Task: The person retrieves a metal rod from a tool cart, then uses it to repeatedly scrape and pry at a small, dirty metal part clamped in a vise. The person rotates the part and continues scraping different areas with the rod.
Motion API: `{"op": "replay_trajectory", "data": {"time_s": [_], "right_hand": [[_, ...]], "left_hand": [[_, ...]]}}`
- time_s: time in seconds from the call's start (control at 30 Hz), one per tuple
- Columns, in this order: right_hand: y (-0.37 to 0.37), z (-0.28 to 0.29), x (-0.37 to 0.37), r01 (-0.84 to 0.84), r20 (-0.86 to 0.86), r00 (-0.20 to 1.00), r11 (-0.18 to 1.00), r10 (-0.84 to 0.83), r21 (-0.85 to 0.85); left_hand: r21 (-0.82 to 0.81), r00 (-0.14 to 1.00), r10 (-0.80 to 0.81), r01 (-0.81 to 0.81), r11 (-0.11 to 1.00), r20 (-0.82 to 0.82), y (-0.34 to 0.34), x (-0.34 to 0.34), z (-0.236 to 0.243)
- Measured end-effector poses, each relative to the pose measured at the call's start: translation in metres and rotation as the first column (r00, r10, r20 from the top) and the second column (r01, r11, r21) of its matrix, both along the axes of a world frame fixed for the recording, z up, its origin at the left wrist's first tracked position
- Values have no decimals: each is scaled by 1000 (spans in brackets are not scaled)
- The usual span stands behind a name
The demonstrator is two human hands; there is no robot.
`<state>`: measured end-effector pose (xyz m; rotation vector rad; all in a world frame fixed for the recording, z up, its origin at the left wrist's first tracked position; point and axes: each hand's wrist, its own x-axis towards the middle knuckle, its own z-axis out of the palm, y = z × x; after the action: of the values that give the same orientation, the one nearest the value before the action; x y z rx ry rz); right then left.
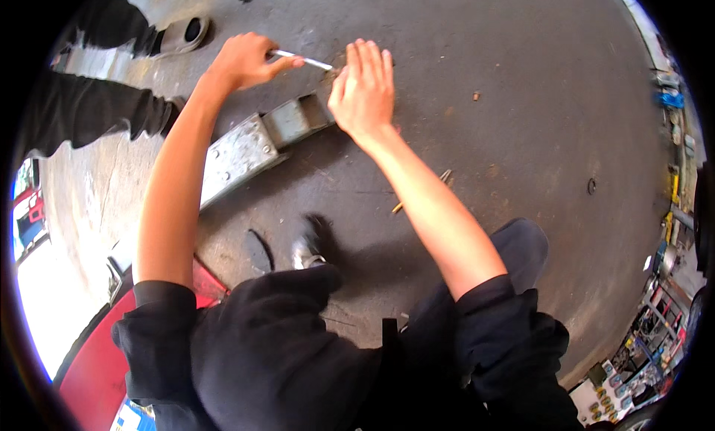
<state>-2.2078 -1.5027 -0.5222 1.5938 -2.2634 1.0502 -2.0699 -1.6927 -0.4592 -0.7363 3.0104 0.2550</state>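
Head view: 2 bare forearms are extended from the lower edge over a dark, stained concrete floor (521, 118). The left hand (244, 60) is closed around a thin white stick-like tool (302, 59), pinched between thumb and fingers, its free end directed rightward toward the other hand. The right hand (363, 88) is held flat and open, fingers straight and together, palm down, on or just above the floor; contact cannot be confirmed. The tip of the tool is seen just beside the thumb side of that hand. Directly below both hands a grey metal beam (246, 152) of hollow rectangular section is laid on the floor, its open end (298, 118) just beside the right wrist, its length running down and to the left under the left forearm. Bolt heads are noted on its upper face. A black shoe (309, 245) is planted on the floor between the forearms, below the beam. Black sleeves and dark trousers fill the lower frame. At upper left, another person's dark-clad legs (89, 107) and a grey shoe (182, 35) are seen. A red panel (97, 364) is visible at lower left, and cluttered shelving (655, 334) along the right rim.
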Motion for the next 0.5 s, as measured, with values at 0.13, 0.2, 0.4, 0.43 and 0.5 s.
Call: {"op": "replay_trajectory", "data": {"time_s": [0.13, 0.2, 0.4, 0.43, 0.5], "right_hand": [[-9, -3, -17, -50, 10, 999, 998, 51, -23], [-6, -6, -5, -78, 22, 997, 996, 79, -33], [4, -9, -9, -85, -40, 996, 996, 84, -16], [3, -11, -10, -82, -47, 996, 996, 80, -28], [5, -16, -11, -80, -66, 995, 996, 77, -49]], "left_hand": [[-120, 977, -186, 173, 978, -108, -22, -13, 2], [-132, 959, -250, 233, 964, -133, -30, 3, -17], [177, 984, -22, -10, 984, 177, -11, -2, 0], [148, 989, -18, -4, 989, 145, -7, -4, 1], [93, 997, -8, 1, 996, 77, 1, -5, 7]]}}
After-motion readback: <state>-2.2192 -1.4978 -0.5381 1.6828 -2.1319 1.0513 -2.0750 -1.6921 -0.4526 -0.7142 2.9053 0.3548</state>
